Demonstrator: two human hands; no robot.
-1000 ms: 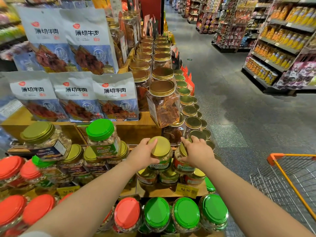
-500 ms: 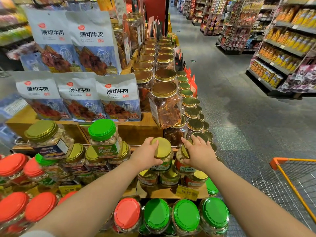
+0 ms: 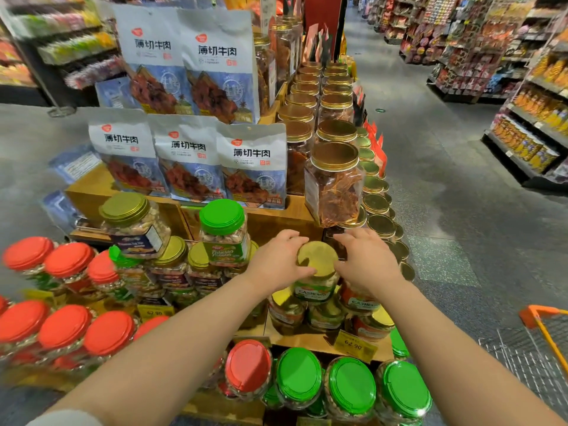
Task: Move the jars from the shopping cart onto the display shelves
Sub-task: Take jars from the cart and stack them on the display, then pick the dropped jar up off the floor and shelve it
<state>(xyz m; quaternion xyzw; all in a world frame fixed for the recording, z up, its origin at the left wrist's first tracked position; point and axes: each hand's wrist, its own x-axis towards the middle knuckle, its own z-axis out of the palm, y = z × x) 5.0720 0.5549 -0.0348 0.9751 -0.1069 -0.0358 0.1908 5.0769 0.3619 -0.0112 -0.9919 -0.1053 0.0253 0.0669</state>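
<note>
Two gold-lidded cashew jars stand side by side on top of other jars on the wooden display shelf (image 3: 310, 341). My left hand (image 3: 276, 262) grips the lid of the left cashew jar (image 3: 316, 272) from its left side. My right hand (image 3: 367, 264) curls over the top of the right cashew jar (image 3: 358, 301) and hides its lid; its thumb touches the left jar's lid. The orange-rimmed shopping cart (image 3: 541, 330) shows at the lower right; its inside is mostly out of frame.
Red-lidded jars (image 3: 64, 329) fill the left, green-lidded jars (image 3: 350, 385) the tier below. A green-lidded pistachio jar (image 3: 224, 235) and a tall jar of dried meat (image 3: 333, 182) stand close behind the hands. Snack bags (image 3: 187, 161) stand above. The aisle runs along the right.
My two hands have drawn closer together, bringing the left jar up against the right one. The right hand's fingers have spread further over its jar.
</note>
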